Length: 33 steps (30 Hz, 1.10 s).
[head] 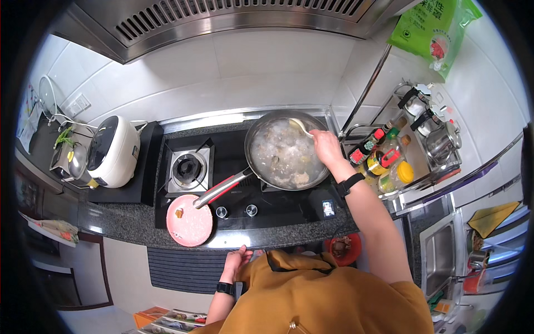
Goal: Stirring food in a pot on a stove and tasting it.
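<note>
My right hand (326,146) grips the handle of a cream-coloured spoon (298,125), whose bowl is at the far side of a deep frying pan (250,156). Cloudy, bubbling liquid with pale foam and lumps (283,154) fills the pan, and steam blurs what lies in it. The pan sits on the right burner, its metal-and-red handle (223,190) pointing toward the near left. My left hand (238,259) hangs low by the counter's front edge, loosely curled, with no object visible in it. Beneath the handle's end lies a pink plate (192,229) bearing a small brown piece (179,213).
The left burner (186,168) has no pot on it. A white rice cooker (121,154) stands further left. Sauce bottles (377,160) and lidded jars (425,119) crowd a rack at right, close to my forearm. A range hood (233,31) overhangs the stove; a sink (440,250) lies right.
</note>
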Tool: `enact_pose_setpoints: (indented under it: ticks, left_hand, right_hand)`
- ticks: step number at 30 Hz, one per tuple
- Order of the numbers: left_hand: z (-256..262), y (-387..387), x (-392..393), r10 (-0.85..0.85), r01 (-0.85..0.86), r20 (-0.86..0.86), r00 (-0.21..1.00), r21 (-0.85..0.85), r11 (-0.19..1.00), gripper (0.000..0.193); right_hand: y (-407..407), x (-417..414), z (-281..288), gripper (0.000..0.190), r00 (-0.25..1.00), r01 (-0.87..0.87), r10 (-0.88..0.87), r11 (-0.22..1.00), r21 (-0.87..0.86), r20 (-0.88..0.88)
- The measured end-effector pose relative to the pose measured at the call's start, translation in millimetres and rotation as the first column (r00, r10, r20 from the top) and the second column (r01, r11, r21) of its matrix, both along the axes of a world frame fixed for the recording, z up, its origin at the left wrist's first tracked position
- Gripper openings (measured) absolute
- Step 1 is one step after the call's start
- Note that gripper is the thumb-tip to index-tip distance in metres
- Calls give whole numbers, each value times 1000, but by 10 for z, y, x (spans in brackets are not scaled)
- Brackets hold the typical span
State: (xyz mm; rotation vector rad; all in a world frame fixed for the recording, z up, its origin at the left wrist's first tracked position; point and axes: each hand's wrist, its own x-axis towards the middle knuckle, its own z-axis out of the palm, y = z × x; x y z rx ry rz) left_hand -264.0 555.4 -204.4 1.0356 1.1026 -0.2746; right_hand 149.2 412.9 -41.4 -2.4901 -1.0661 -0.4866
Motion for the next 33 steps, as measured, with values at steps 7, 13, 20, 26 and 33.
enact_pose_setpoints:
  ticks: [7, 13, 20, 26, 33]
  left_hand:
    - [-39, -14, -14, 46, -46, 4, 999, 1, 999, 29]
    - [-28, -15, -18, 44, -44, 2, 999, 8, 999, 28]
    - [39, -44, 12, 102, -102, 3, 995, 21, 995, 31]
    - [-37, -11, -23, 39, -39, 4, 999, 6, 999, 30]
    - [22, -34, 8, 93, -93, 7, 996, 9, 996, 32]
  right_hand:
    - [257, -146, 93, 20, 952, 64, -54, 998, 23, -302]
    - [294, -173, 60, 23, 695, 181, -32, 974, 132, -718]
    - [220, -220, -161, 24, 560, 131, 154, 954, 271, -814]
    - [57, -396, -75, 23, 486, 82, 249, 941, 327, -838]
    - [-177, -726, 254, 23, 591, -67, 280, 951, 300, -757]
